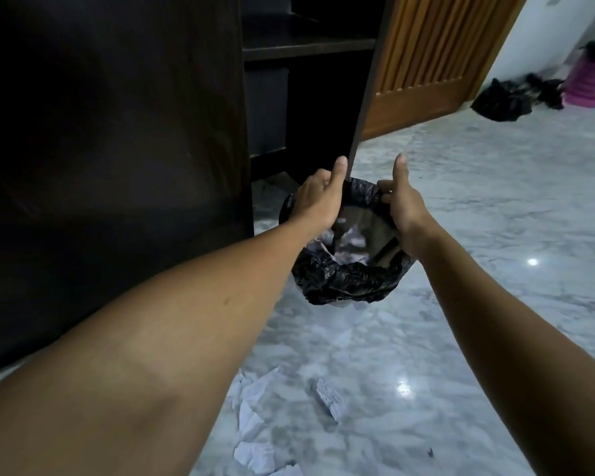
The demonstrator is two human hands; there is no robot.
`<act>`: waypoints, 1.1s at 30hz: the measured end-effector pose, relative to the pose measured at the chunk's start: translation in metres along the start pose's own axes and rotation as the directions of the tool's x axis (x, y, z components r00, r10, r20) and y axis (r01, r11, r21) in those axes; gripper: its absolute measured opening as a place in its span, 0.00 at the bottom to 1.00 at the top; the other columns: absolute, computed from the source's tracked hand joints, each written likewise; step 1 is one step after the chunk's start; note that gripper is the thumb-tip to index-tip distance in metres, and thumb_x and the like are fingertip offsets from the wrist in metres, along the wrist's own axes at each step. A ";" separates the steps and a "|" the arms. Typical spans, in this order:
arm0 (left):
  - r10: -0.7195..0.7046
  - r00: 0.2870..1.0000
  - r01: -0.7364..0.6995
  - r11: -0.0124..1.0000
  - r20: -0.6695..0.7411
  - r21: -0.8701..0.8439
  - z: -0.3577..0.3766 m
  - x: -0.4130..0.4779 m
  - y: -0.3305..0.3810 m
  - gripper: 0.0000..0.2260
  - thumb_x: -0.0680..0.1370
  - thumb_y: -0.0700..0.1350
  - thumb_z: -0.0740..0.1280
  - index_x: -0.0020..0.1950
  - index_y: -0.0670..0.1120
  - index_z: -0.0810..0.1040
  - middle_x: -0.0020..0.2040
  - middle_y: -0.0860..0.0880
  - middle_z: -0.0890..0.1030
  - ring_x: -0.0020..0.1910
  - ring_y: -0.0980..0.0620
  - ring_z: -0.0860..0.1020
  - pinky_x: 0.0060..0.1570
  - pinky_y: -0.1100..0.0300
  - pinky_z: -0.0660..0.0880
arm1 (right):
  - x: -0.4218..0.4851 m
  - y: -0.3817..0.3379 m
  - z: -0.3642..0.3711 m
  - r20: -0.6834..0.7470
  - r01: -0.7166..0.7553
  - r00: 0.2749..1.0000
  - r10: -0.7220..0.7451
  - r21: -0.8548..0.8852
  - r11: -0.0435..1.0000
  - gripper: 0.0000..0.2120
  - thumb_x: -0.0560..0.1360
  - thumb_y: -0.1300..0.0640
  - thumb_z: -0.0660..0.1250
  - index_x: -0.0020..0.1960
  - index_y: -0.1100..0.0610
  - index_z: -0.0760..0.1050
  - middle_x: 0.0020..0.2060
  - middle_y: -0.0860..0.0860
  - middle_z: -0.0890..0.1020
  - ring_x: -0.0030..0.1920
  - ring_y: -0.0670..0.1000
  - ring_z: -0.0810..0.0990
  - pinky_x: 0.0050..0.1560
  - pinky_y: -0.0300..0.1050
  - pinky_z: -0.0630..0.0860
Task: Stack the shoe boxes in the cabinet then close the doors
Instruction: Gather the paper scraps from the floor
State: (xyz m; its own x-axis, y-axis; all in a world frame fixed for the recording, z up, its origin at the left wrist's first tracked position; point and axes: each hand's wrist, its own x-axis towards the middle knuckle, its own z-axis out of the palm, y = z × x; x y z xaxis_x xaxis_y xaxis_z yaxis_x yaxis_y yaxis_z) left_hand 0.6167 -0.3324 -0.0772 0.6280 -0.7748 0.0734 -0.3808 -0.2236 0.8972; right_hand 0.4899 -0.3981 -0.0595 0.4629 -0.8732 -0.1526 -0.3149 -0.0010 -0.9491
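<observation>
Black plastic, glossy and crinkled, is folded over the rim of a small waste bin point(344, 280), and that rim is where both hands have it. The left hand point(318, 201) curls its fingers over the left side of the rim, thumb straight up. The right hand point(404, 209) pinches the bunched liner on the opposite side, thumb also raised. So each grip is clamped on the bin, one either side of its mouth. Crumpled white paper point(352, 243) lies inside. Whether the bin sits on the floor or hangs just off it, I cannot tell from here.

The left thumb lies just beside the bottom corner of the cabinet's right door point(366, 94), which stands open and edge-on. The dark wooden cabinet point(323, 108) is right behind the bin. Its left door point(117, 149) is swung wide open as well, filling the near left. Inside, a shelf point(310, 48) crosses above a lower compartment, where a dark box-like shape point(267, 108) stands at the left, too dim to name.

The floor point(478, 201) is grey-white marble, shiny with light spots. Scraps of crumpled paper point(255, 407) lie scattered on it below the forearms. Behind the cabinet there is a slatted brown wooden door point(433, 46). Well apart, by the far wall, are a slumped black bag point(502, 101) and something of pink plastic point(588, 84).
</observation>
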 end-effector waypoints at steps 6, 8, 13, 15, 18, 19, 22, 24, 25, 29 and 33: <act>0.099 0.992 -0.096 0.995 -0.080 0.038 -0.044 -0.032 -0.016 0.13 0.81 0.54 0.65 0.57 0.46 0.78 0.53 0.50 0.80 0.54 0.49 0.78 0.53 0.55 0.74 | -0.035 0.006 -0.015 -0.238 0.239 0.936 -0.258 -0.106 0.965 0.20 0.79 0.40 0.61 0.47 0.57 0.78 0.39 0.49 0.81 0.44 0.51 0.81 0.55 0.61 0.79; 0.109 0.983 -0.094 0.990 -0.148 0.108 -0.069 -0.061 -0.039 0.13 0.79 0.53 0.67 0.59 0.47 0.79 0.55 0.49 0.81 0.55 0.49 0.79 0.56 0.53 0.76 | -0.070 0.013 -0.011 -0.304 0.353 0.879 -0.368 -0.105 0.930 0.15 0.79 0.44 0.63 0.44 0.54 0.77 0.35 0.48 0.81 0.38 0.47 0.80 0.46 0.54 0.82; -0.074 0.990 0.102 0.961 -0.119 0.256 -0.117 -0.160 -0.128 0.19 0.78 0.53 0.68 0.67 0.48 0.74 0.64 0.49 0.78 0.61 0.47 0.77 0.58 0.50 0.76 | -0.173 0.083 0.029 -0.055 0.508 0.845 -0.532 -0.228 0.831 0.09 0.80 0.50 0.66 0.45 0.54 0.77 0.35 0.48 0.79 0.33 0.43 0.75 0.33 0.44 0.72; -0.154 0.986 0.169 0.922 -0.070 0.349 -0.129 -0.194 -0.170 0.22 0.78 0.54 0.69 0.69 0.48 0.72 0.67 0.49 0.76 0.64 0.47 0.75 0.62 0.50 0.74 | -0.195 0.133 0.042 0.181 0.481 0.877 -0.446 -0.342 0.807 0.13 0.77 0.41 0.67 0.53 0.50 0.78 0.46 0.45 0.79 0.46 0.43 0.79 0.41 0.46 0.77; -0.216 0.976 0.207 0.844 -0.039 0.496 -0.137 -0.219 -0.227 0.27 0.77 0.58 0.68 0.73 0.48 0.68 0.71 0.46 0.73 0.70 0.46 0.70 0.68 0.49 0.69 | -0.203 0.211 0.057 0.518 0.536 0.813 -0.266 -0.487 0.689 0.42 0.68 0.26 0.66 0.75 0.44 0.63 0.74 0.46 0.63 0.76 0.48 0.60 0.69 0.47 0.70; -0.212 0.976 0.199 0.823 -0.037 0.532 -0.138 -0.223 -0.244 0.30 0.77 0.61 0.67 0.75 0.48 0.67 0.73 0.46 0.71 0.72 0.45 0.68 0.70 0.48 0.67 | -0.204 0.231 0.060 0.583 0.559 0.783 -0.217 -0.507 0.656 0.51 0.64 0.23 0.67 0.79 0.44 0.54 0.79 0.47 0.53 0.80 0.49 0.48 0.76 0.48 0.59; -0.145 0.989 0.094 0.747 0.024 0.658 -0.140 -0.238 -0.287 0.43 0.72 0.73 0.58 0.80 0.49 0.57 0.79 0.46 0.60 0.78 0.45 0.56 0.76 0.44 0.56 | -0.195 0.272 0.075 0.678 0.647 0.721 -0.140 -0.587 0.486 0.65 0.56 0.16 0.64 0.81 0.48 0.42 0.80 0.52 0.37 0.78 0.55 0.31 0.78 0.57 0.40; -0.128 0.980 -0.029 0.660 0.151 0.750 -0.139 -0.258 -0.315 0.48 0.71 0.77 0.55 0.82 0.51 0.47 0.82 0.50 0.47 0.81 0.47 0.43 0.78 0.42 0.47 | -0.191 0.286 0.090 0.694 0.674 0.708 -0.127 -0.612 0.414 0.68 0.55 0.14 0.61 0.81 0.51 0.43 0.80 0.56 0.38 0.78 0.60 0.33 0.77 0.64 0.42; -0.131 0.970 -0.081 0.622 0.206 0.779 -0.135 -0.269 -0.327 0.49 0.71 0.78 0.54 0.82 0.51 0.44 0.82 0.50 0.43 0.80 0.48 0.39 0.77 0.41 0.44 | -0.190 0.292 0.099 0.696 0.678 0.707 -0.122 -0.618 0.399 0.68 0.55 0.14 0.59 0.81 0.52 0.44 0.80 0.57 0.39 0.79 0.62 0.34 0.77 0.67 0.44; -0.066 0.968 -0.171 0.527 0.241 0.832 -0.115 -0.290 -0.354 0.45 0.74 0.76 0.52 0.82 0.50 0.47 0.82 0.47 0.44 0.81 0.44 0.42 0.76 0.37 0.46 | -0.186 0.301 0.134 0.629 0.650 0.752 -0.197 -0.662 0.373 0.59 0.64 0.16 0.54 0.81 0.51 0.42 0.80 0.59 0.45 0.79 0.65 0.44 0.73 0.73 0.53; 0.022 0.962 -0.251 0.457 0.271 0.853 -0.115 -0.247 -0.352 0.42 0.77 0.74 0.49 0.82 0.50 0.46 0.82 0.46 0.46 0.81 0.41 0.44 0.75 0.34 0.44 | -0.161 0.294 0.153 0.578 0.616 0.785 -0.223 -0.693 0.374 0.50 0.69 0.19 0.51 0.80 0.44 0.39 0.80 0.57 0.46 0.79 0.64 0.44 0.72 0.74 0.46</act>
State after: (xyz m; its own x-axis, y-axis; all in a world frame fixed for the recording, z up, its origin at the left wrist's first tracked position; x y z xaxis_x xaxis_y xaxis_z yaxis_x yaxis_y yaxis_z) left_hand 0.6738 0.0057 -0.3612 0.4116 -0.9109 -0.0277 -0.9109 -0.4122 0.0205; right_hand 0.4496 -0.1837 -0.3556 0.9124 -0.4038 -0.0672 -0.4068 -0.8761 -0.2586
